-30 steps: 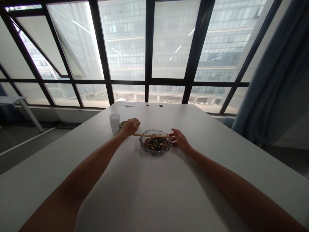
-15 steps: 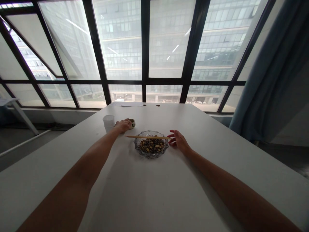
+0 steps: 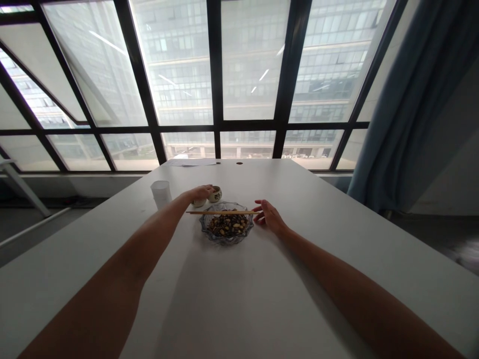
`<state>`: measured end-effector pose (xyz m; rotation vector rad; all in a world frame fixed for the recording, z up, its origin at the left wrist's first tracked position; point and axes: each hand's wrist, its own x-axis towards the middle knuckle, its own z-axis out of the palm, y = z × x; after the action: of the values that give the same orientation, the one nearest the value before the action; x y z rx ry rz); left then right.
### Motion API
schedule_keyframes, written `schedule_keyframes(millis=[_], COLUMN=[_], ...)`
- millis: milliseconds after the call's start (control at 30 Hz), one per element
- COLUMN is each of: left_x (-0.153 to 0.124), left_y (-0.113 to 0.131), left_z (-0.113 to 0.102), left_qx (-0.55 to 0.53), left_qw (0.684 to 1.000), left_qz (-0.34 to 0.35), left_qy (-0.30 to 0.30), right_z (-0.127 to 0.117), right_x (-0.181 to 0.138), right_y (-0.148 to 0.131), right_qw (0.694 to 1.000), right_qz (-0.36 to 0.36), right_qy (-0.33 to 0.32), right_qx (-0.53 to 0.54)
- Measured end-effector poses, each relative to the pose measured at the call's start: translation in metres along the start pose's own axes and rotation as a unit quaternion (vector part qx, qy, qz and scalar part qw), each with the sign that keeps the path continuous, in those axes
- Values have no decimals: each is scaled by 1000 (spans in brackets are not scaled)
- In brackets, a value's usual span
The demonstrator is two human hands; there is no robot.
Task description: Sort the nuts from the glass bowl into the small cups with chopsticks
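My left hand (image 3: 201, 193) reaches over to a small pale ceramic cup (image 3: 214, 196) with dark lettering, its fingers closed at the rim. A second small cup (image 3: 199, 203) shows partly beneath that hand, the rest of it hidden. Just in front stands a clear scalloped glass bowl (image 3: 204, 232) holding a mix of dark seeds and pale nuts (image 3: 228, 226). A pair of wooden chopsticks (image 3: 220, 213) lies across the bowl. Beside its right rim, my right hand (image 3: 271, 218) rests with loosely spread fingers by the chopsticks' ends; whether they touch is unclear.
A translucent plastic cup (image 3: 160, 193), seemingly a stack, stands left of the ceramic cups. Everything sits on a long white table (image 3: 239, 299). White paper (image 3: 190, 162) lies at its far end, before the windows. A blue curtain (image 3: 396, 114) hangs on the right.
The lettered cup has moved right, closer to the bowl, along with my left hand. The second cup now shows under the hand. The view has shifted slightly; my right hand stays by the bowl.
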<state>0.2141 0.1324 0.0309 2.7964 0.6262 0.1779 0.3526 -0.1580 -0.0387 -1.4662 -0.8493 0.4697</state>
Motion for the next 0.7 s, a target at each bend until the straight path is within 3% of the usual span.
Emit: schedule_keyframes(millis=[300,533,700], left_x=[22,29,34], left_y=[43,80,101], left_z=[9,16,22], left_qx=[-97,-121,-127], left_qw=[993,985,981], left_qz=[56,101,121], left_qy=[-38,-71,-85], right_z=[0,-1,-3], right_x=[-1,-1,1], right_y=[-2,3,4], right_qw=[1000,995,990], right_qz=[-3,-51,-68], right_qy=[-2,77,100], right_qx=[-9,-44,-76])
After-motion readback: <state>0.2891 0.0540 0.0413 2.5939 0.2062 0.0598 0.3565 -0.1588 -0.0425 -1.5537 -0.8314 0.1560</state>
